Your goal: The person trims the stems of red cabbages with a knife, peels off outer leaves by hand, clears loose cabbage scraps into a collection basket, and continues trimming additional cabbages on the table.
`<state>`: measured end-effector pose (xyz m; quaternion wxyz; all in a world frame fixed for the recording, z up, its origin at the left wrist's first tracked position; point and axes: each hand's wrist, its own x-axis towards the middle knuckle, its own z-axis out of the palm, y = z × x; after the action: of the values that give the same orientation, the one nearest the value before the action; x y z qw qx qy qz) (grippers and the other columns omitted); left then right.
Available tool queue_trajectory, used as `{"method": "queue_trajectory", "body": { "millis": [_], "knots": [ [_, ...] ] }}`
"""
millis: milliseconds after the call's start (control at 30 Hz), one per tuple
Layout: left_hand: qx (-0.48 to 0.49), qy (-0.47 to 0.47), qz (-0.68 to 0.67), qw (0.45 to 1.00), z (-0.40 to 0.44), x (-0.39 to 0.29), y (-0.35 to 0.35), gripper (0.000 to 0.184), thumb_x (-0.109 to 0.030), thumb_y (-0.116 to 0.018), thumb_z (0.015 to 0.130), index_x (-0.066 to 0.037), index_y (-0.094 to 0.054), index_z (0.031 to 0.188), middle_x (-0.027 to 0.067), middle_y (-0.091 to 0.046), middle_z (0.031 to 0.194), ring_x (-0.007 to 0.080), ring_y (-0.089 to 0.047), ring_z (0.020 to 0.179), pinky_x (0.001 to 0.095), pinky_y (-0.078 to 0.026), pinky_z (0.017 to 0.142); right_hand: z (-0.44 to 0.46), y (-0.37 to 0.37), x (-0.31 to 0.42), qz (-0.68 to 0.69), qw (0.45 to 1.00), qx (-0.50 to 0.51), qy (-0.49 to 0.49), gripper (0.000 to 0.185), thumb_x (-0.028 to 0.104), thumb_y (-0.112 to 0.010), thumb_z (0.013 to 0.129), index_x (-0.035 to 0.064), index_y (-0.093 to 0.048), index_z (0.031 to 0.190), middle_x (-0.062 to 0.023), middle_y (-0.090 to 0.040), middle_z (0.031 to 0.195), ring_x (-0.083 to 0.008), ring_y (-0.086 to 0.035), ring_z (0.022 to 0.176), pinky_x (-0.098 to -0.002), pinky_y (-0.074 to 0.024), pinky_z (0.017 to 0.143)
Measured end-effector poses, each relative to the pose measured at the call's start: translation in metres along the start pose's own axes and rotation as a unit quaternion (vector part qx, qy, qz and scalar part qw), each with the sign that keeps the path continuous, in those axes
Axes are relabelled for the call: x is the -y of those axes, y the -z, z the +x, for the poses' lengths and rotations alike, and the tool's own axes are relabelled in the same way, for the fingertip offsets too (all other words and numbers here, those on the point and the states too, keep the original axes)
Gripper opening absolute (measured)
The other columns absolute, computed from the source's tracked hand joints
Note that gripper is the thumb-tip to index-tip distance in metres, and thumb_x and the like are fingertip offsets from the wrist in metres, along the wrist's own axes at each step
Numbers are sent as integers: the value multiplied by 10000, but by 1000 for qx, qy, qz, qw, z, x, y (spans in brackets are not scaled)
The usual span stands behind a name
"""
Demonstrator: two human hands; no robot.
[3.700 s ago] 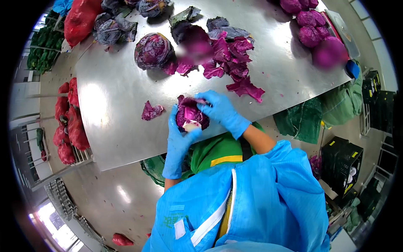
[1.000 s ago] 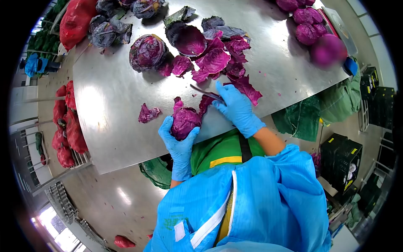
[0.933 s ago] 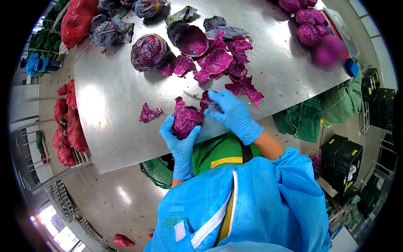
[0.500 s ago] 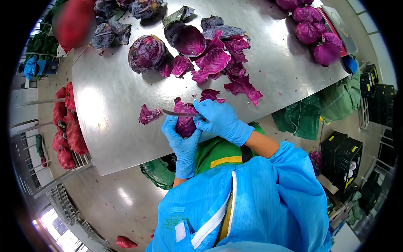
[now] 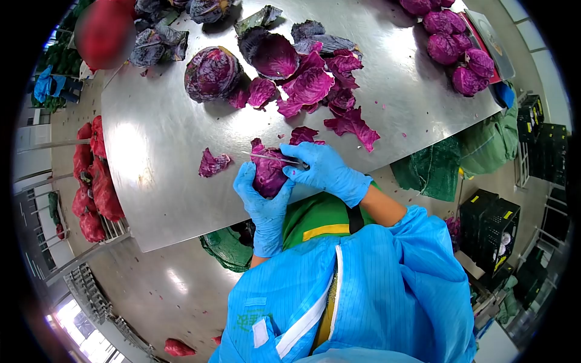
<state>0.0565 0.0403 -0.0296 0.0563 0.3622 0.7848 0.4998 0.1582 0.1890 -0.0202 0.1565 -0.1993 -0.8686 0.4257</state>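
Observation:
Near the front edge of the metal table, a red cabbage (image 5: 269, 176) sits in my left hand (image 5: 264, 202), which wears a blue glove and has its fingers wrapped around the lower left side. My right hand (image 5: 321, 172), also gloved, grips a knife (image 5: 272, 158) by its dark handle. The thin blade lies across the top of the cabbage, pointing left. Loose purple leaf pieces lie close by: one leaf (image 5: 213, 163) to the left and another leaf (image 5: 304, 135) just beyond my right hand.
On the metal table (image 5: 160, 199) are an untrimmed cabbage (image 5: 213, 74), a pile of peeled leaves (image 5: 310, 86) and several trimmed cabbages (image 5: 445, 47) at the far right. Red mesh sacks (image 5: 104, 187) stand left of the table. Black crates (image 5: 489, 227) and a green sack (image 5: 431, 166) are at right.
The knife has turned in my right hand, so its blade now shows as a thin edge over the cabbage with the handle visible. My left hand keeps its hold on the cabbage.

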Motion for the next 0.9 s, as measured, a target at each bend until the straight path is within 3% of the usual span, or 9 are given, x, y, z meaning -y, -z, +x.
{"method": "queue_trajectory", "body": {
  "millis": [133, 233, 333, 433, 533, 567, 733, 833, 900],
  "knots": [
    [8, -10, 8, 1000, 3, -4, 0, 787, -151, -888, 630, -18, -420, 1248, 144, -448, 1251, 261, -474, 1172, 370, -398, 1018, 12, 19, 8, -20, 996, 66, 47, 576, 339, -631, 852, 123, -479, 1364, -136, -641, 844, -308, -638, 718, -400, -526, 647],
    [26, 15, 26, 999, 9, -11, -1, 799, -148, -892, 623, -16, -417, 1252, 141, -453, 1240, 257, -482, 1156, 370, -399, 1014, 19, 22, 20, -156, 980, 121, 34, 542, 275, -617, 852, 148, -476, 1360, -125, -631, 789, -303, -630, 663, -394, -518, 615],
    [10, -34, 76, 996, 7, -13, 1, 817, -161, -899, 619, -13, -415, 1260, 137, -457, 1247, 252, -484, 1157, 370, -399, 1011, 11, 0, -10, -207, 978, 0, 24, 400, 227, -592, 859, 152, -568, 1251, -126, -612, 750, -314, -613, 625, -406, -508, 600],
    [-7, 40, 24, 999, -5, -3, 8, 845, -222, -900, 625, -15, -421, 1290, 180, -455, 1274, 315, -484, 1188, 409, -409, 1015, -1, -7, -49, -43, 994, -51, -90, 269, 204, -604, 847, 128, -640, 1103, -130, -598, 744, -317, -602, 628, -413, -502, 593],
    [55, 191, -70, 978, -7, 0, 33, 859, -200, -908, 620, -18, -394, 1285, 157, -444, 1288, 255, -469, 1197, 380, -422, 1018, -25, 3, -44, -54, 995, -4, -83, 187, 142, -645, 824, 97, -686, 1002, -139, -654, 863, -295, -634, 704, -384, -512, 604],
    [77, 242, -101, 962, -7, -3, 41, 854, -191, -910, 617, -21, -392, 1275, 153, -435, 1300, 237, -458, 1206, 373, -417, 1026, -25, 0, -39, -48, 996, -26, -74, 199, 134, -647, 820, 95, -684, 1011, -138, -654, 860, -294, -634, 718, -382, -513, 615],
    [17, 178, -154, 972, -20, 6, 29, 985, -160, -902, 620, -17, -322, 1403, 148, -442, 1341, 234, -455, 1228, 372, -391, 1057, -16, 2, -27, -62, 992, -106, 7, 228, 100, -611, 828, 112, -662, 1050, -144, -631, 830, -317, -620, 723, -425, -509, 624],
    [-34, 224, -232, 946, -14, 8, 30, 896, -151, -875, 663, 0, -356, 1377, 145, -429, 1357, 234, -465, 1220, 372, -381, 1064, -7, 27, -53, -203, 962, -181, -29, 271, 111, -619, 839, 94, -652, 1108, -147, -653, 852, -308, -636, 724, -405, -520, 639],
    [-63, 252, -255, 931, -15, 37, 37, 823, -187, -832, 727, 3, -359, 1373, 143, -427, 1360, 244, -494, 1192, 371, -378, 1070, -1, 49, -53, -64, 966, -217, -126, 341, 160, -623, 866, 74, -623, 1196, -166, -676, 915, -303, -655, 746, -365, -528, 651]
  ]
}}
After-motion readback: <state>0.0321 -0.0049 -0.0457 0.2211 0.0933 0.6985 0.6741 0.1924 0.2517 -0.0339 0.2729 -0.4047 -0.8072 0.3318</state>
